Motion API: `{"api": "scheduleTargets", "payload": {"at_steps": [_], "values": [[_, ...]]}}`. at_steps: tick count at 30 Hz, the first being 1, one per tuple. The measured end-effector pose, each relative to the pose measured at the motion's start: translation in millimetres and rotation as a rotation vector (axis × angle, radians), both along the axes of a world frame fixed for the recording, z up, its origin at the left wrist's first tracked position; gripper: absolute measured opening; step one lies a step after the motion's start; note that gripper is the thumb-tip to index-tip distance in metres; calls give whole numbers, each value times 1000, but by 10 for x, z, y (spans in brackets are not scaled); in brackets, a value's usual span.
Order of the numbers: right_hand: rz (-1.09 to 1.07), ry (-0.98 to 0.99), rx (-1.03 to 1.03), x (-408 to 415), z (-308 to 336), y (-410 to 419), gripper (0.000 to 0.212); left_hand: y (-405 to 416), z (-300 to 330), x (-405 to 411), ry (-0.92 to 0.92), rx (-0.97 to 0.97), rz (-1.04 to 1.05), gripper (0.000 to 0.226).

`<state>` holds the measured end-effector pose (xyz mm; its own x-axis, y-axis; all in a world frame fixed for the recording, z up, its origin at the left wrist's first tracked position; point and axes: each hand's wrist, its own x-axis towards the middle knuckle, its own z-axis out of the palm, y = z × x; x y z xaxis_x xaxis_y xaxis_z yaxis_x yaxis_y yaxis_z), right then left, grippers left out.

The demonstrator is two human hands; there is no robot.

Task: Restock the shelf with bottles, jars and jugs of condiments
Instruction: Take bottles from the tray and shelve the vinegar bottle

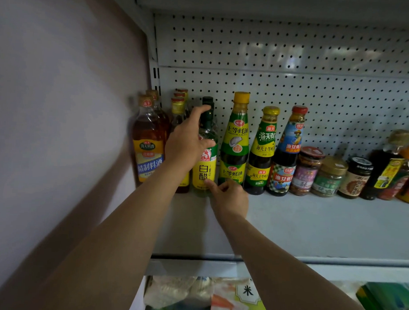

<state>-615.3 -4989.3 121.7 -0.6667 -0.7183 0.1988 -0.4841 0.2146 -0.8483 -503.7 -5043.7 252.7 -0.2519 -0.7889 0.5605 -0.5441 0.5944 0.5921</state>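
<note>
We find both hands at the vinegar bottle point(204, 155), which stands upright on the shelf point(312, 228) at the back, between a yellow-capped bottle point(178, 121) on its left and the oyster sauce bottle point(235, 142) on its right. The left hand point(187, 145) is spread wide against the upper body of the vinegar bottle, one fingertip up by the dark cap; whether it grips or only steadies, we cannot tell for certain, but the fingers look straight rather than wrapped. The right hand point(230, 197) is loosely curled at the bottle's base, one finger touching the lower label, holding nothing that we can see.

In our judgement the step in hand is seating and aligning this bottle in the row. To do it well we would keep the top steadied while nudging the base back, since the bottle is tall and narrow and could tip into its close-packed neighbours. The label should end facing forward, level with the row.

The shelf is pale metal, smooth, with a pegboard back panel point(295, 53). Jars point(309, 170) and further bottles continue the row to the right. A plain wall point(61, 103) bounds the left side. Below, bagged goods point(205, 296) lie on a lower level. The lighting is dim.
</note>
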Motion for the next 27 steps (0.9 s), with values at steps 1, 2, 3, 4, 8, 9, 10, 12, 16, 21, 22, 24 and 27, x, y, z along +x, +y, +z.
{"api": "scheduleTargets", "payload": {"at_steps": [1, 2, 3, 4, 8, 9, 10, 12, 16, 21, 22, 24, 27], "values": [[-7, 3, 7, 10, 11, -3, 52, -5, -1, -9, -1, -3, 6, 83], [-16, 6, 14, 22, 23, -2, 52, -9, -2, -16, -4, -7, 11, 83], [-25, 13, 20, 35, 33, 1, 52, -17, -7, -22, -7, -12, 16, 83], [-33, 19, 25, 47, 41, 5, 52, -22, -12, -23, -9, -15, 19, 83], [-16, 45, 77, 70, 91, 53, 51, -20, -29, -30, -30, -32, 30, 84], [11, 43, 91, 64, 115, 67, 50, -12, -29, -38, -43, -36, 38, 85], [41, 39, 106, 50, 146, 92, 48, 2, -27, -47, -59, -35, 47, 86], [88, 35, 129, 1, 218, 179, 44, 43, -21, -66, -85, -33, 70, 87], [144, 126, 154, -196, 341, 474, 53, 207, 4, -68, -83, -58, 163, 95], [186, 240, 176, -525, 468, 861, 56, 579, -121, 27, -43, -5, 185, 90], [198, 270, 197, -580, 486, 945, 57, 685, -174, 54, -50, 24, 190, 86], [227, 346, 246, -663, 503, 1104, 61, 905, -310, 110, -77, 103, 197, 81], [300, 442, 298, -718, 493, 1354, 67, 1263, -581, 215, -141, 200, 229, 80]]}}
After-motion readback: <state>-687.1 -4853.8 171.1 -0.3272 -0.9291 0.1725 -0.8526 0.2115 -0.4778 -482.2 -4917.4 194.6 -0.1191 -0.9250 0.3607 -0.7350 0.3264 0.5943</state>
